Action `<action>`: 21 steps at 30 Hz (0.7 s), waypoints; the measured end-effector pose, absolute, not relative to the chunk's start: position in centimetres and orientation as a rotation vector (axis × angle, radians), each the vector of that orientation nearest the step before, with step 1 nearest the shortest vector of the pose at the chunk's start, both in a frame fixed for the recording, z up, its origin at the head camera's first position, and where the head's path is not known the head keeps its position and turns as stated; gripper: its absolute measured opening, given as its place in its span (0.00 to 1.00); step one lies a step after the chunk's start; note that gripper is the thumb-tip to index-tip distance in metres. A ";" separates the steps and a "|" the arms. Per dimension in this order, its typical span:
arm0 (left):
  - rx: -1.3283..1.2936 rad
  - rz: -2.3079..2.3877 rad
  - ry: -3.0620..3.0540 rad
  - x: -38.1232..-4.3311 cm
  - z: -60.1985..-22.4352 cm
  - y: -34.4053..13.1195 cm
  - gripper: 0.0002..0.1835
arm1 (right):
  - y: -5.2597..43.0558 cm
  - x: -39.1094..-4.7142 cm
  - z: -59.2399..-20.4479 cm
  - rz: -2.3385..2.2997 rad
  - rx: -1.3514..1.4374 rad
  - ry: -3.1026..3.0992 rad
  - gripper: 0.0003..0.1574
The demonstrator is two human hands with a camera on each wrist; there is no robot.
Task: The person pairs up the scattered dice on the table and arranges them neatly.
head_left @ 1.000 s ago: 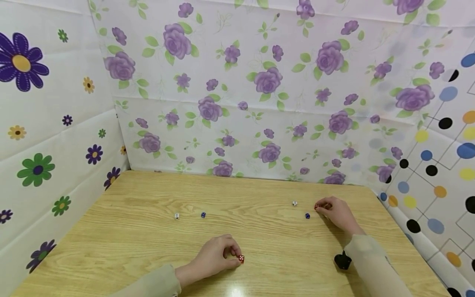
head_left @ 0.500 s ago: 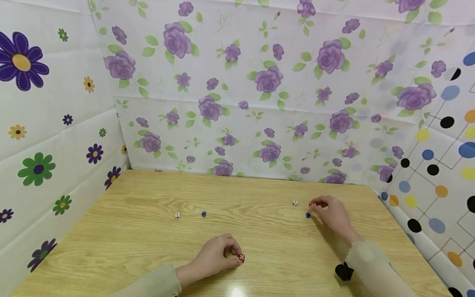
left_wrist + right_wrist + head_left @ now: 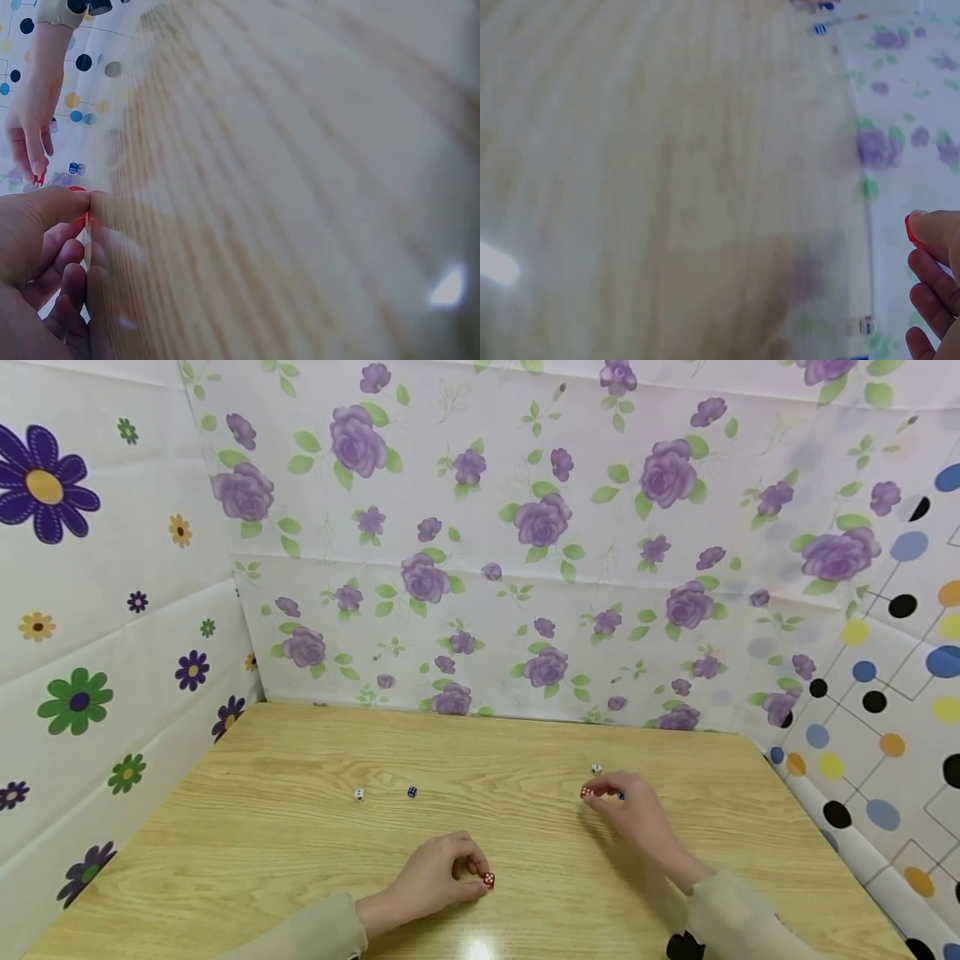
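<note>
Sheeting encloses the workspace on three sides. Straight ahead hangs a rose-printed sheet [image 3: 480, 527], white with purple blooms, green leaves and horizontal creases, its lower part reaching the back of the table. To the left, a daisy-printed sheet [image 3: 142, 560] carries purple, green and yellow flowers; to the right, a dotted sheet [image 3: 855, 743] shows black, blue, orange and yellow circles joined by thin lines.

Between them spreads a wood-grain table [image 3: 315, 839], pale yellow with darker wavy streaks, glossy enough to throw back a bright spot of glare [image 3: 477, 948] near the front.

Light beige cuffs cover both wrists: the left sleeve [image 3: 322, 931] and the right sleeve [image 3: 738, 914]. The left hand [image 3: 431, 877], near the front, has thumb and forefinger clamped on a red die, the other fingers bent behind. The right hand [image 3: 637, 818], farther back, pinches a second red die between thumb and fingertips, its remaining fingers curved. Beside the right cuff sits a black object [image 3: 685, 947], cut off by the frame; its kind cannot be told.

Smallest are the dice. The left red die [image 3: 489, 880] and right red die [image 3: 587, 792] sit at the fingertips. A white die [image 3: 359, 794] and blue die [image 3: 412, 792] lie apart at left; another white die [image 3: 596, 768] lies just beyond the right hand, which partly hides another blue die [image 3: 622, 796].
</note>
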State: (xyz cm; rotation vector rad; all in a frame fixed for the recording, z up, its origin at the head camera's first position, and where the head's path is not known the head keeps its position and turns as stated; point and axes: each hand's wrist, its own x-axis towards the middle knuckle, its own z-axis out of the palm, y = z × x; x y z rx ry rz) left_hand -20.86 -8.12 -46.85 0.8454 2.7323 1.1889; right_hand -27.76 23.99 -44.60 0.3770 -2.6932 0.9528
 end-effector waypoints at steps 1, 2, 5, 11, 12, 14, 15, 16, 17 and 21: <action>0.846 1.188 2.734 -20.8 -46.8 -8.1 0.07 | 23.6 -27.5 -44.6 0.964 0.392 -2.698 0.06; 0.848 1.186 2.736 -20.8 -46.8 -8.1 0.07 | 23.2 -27.2 -44.7 0.975 0.400 -2.705 0.06; 0.851 1.178 2.745 -20.8 -46.8 -8.1 0.07 | 22.1 -26.5 -45.0 1.009 0.420 -2.732 0.06; 0.857 1.156 2.757 -20.8 -46.8 -7.9 0.07 | 20.2 -25.2 -45.7 1.031 0.479 -2.758 0.08; 0.857 1.153 2.759 -20.9 -46.8 -7.9 0.07 | 19.9 -25.0 -45.9 1.035 0.497 -2.758 0.08; 0.852 1.151 2.759 -20.9 -46.8 -7.9 0.06 | 19.4 -24.6 -46.1 1.064 0.507 -2.781 0.08; 0.849 1.149 2.761 -20.9 -46.8 -7.9 0.06 | 19.2 -24.4 -46.1 1.086 0.514 -2.791 0.07; 0.848 1.147 2.764 -20.9 -46.8 -7.9 0.06 | 19.0 -24.2 -46.2 1.110 0.517 -2.802 0.06; 0.847 1.146 2.769 -20.9 -46.8 -7.8 0.06 | 18.8 -24.1 -46.2 1.127 0.522 -2.813 0.06; 0.843 1.142 2.784 -20.9 -46.8 -7.8 0.06 | 18.1 -23.7 -46.4 1.180 0.600 -2.825 0.04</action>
